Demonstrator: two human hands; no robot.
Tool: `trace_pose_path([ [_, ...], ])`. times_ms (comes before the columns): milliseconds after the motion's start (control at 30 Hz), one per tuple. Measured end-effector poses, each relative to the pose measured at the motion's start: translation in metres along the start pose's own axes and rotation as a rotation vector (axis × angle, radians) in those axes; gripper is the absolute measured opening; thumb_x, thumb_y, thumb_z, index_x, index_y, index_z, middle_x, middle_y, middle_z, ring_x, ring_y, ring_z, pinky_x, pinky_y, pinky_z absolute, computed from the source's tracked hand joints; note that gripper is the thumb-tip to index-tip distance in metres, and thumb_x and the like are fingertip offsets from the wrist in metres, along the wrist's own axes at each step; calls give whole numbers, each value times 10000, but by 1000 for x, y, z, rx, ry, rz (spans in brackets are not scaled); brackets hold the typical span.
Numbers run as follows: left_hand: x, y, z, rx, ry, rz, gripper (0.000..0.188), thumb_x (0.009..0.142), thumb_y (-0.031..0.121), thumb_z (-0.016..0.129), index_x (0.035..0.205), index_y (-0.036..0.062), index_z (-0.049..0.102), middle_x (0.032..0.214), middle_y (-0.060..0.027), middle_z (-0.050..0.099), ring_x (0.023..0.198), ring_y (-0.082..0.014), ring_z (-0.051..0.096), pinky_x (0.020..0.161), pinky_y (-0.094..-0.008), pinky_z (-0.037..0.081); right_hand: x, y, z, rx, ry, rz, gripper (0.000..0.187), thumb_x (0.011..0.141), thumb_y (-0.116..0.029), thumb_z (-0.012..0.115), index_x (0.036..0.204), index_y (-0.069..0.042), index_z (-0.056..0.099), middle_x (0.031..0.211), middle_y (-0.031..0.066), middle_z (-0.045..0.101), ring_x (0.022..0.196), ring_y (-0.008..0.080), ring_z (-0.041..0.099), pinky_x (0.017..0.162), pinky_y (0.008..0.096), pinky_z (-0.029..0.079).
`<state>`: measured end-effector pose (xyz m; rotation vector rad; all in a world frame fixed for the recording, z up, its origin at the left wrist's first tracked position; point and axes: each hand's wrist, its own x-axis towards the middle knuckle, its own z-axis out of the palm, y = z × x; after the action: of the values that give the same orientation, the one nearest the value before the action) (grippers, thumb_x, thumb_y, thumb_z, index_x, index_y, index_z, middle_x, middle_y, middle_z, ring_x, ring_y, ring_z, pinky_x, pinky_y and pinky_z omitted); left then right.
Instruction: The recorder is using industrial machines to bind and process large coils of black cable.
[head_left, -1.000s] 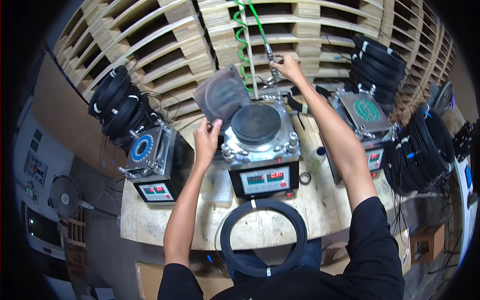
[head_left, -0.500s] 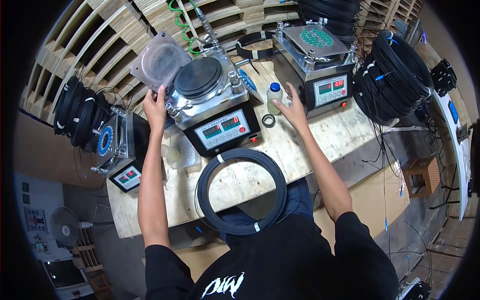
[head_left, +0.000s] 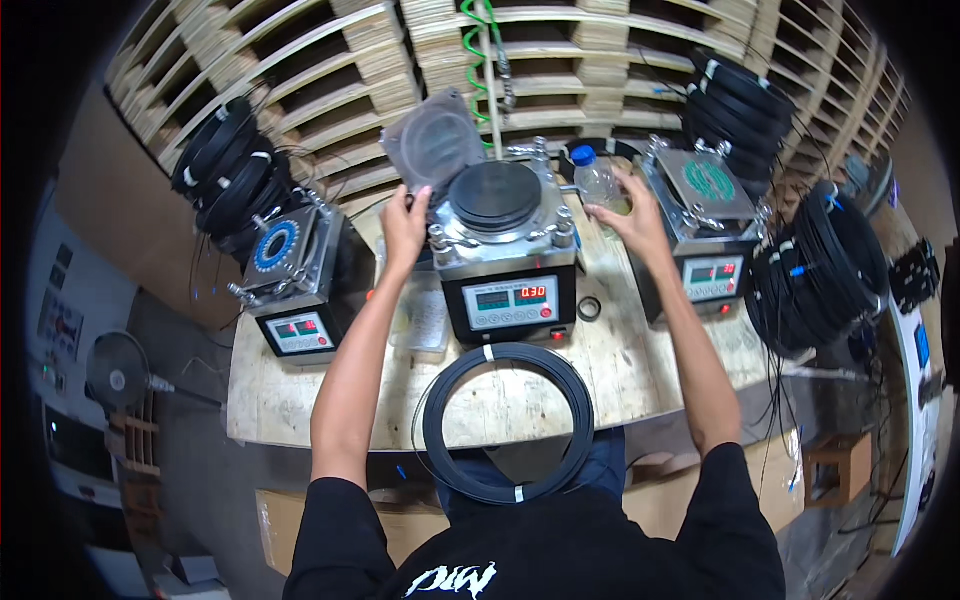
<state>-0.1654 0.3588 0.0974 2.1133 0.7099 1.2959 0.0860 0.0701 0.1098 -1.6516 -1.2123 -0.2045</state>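
Observation:
A grey benchtop machine [head_left: 510, 300] with a dark round plate [head_left: 497, 190] stands in the middle of the wooden table [head_left: 300, 400]. Its clear lid [head_left: 435, 145] is tilted open at the back left. My left hand [head_left: 405, 225] rests on the machine's top left corner, just below the lid, fingers spread. My right hand [head_left: 628, 215] grips a clear plastic bottle with a blue cap [head_left: 598, 180], held upright between the middle machine and the right one. A black cable coil [head_left: 507, 420] lies at the table's front edge, close to my body.
Similar machines stand at the left [head_left: 295, 290] and right [head_left: 705, 230]. Black cable coils hang at the far left [head_left: 230, 175] and right [head_left: 810, 270]. A small black ring [head_left: 589, 308] lies on the table. A green coiled hose [head_left: 475, 50] hangs before wooden pallets. A fan [head_left: 118, 370] stands at the left.
My right hand came down from the hose tool at the back and took hold of the bottle. My left hand stayed at the machine's left corner. The view has swung.

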Motion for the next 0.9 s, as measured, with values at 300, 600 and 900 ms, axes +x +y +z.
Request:
trace_pose_path([
  [300, 1, 17, 3, 24, -14, -35, 355, 941, 239, 683, 800, -53, 538, 633, -220, 558, 545, -354, 492, 562, -434, 412, 116, -114, 7, -1011, -640, -503, 634, 774, -160, 780, 1376, -213, 589, 1189, 36, 662, 1208, 236, 570, 988, 462, 422],
  [600, 0, 13, 3, -13, -1, -41, 357, 940, 246, 689, 814, -57, 550, 621, -184, 573, 551, -246, 512, 550, -396, 420, 151, -141, 95, -1192, -662, -891, 108, 882, -211, 628, 944, -188, 713, 1026, -8, 702, 1120, 192, 593, 1017, 453, 394],
  [900, 1, 20, 8, -38, -15, -34, 330, 947, 226, 675, 843, -69, 569, 674, -242, 606, 592, -388, 572, 588, -436, 445, 174, -109, 86, -1291, -697, -694, 151, 940, -232, 587, 1012, -213, 719, 1061, -15, 715, 1136, 179, 614, 1046, 457, 363],
])
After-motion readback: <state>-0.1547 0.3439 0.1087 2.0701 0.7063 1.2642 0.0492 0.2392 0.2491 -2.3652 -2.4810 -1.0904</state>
